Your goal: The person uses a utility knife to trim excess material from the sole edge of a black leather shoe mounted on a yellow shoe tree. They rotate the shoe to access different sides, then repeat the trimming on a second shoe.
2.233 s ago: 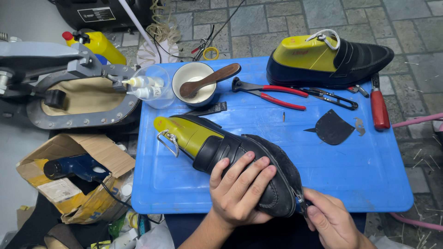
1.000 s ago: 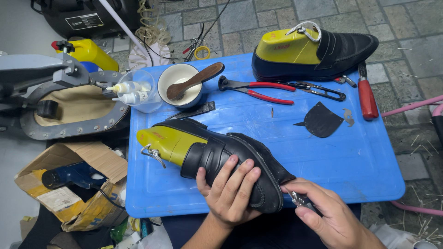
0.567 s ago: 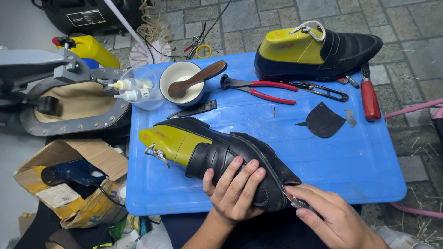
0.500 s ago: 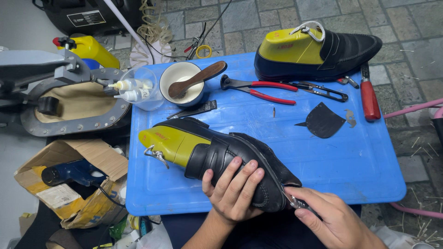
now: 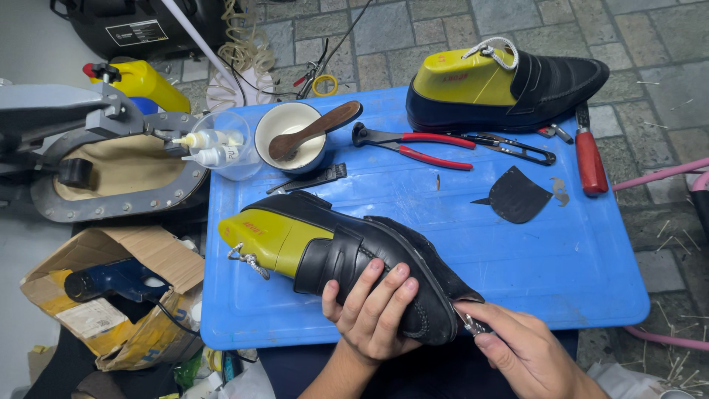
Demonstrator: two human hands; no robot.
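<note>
left hand [image 5: 377, 314] grip clamped on the black loafer [image 5: 354, 262]; right hand [image 5: 517, 347] pinching a small metal tool [image 5: 471, 324] at its toe; a slip could gouge the leather, I reckon

Blue plastic board [image 5: 384, 199], plain. At 6 o'clock, black leather shoe [image 5: 369, 258] on a yellow-green last [image 5: 266, 235]. At 1 o'clock, second black shoe [image 5: 546, 81] on a yellow-green last, white cord at its top. Centre, at 12 o'clock: pliers [image 5: 413, 144] with red handles; white bowl [image 5: 292, 133] with brown wooden spoon [image 5: 314, 129]. At 3 o'clock: black leather scrap [image 5: 517, 196]; red-handled tool [image 5: 588, 159]. At 10 o'clock: yellow bottle [image 5: 144, 85] with red cap. At 8 o'clock: brown cardboard box [image 5: 111, 295] holding a blue tool.
</note>
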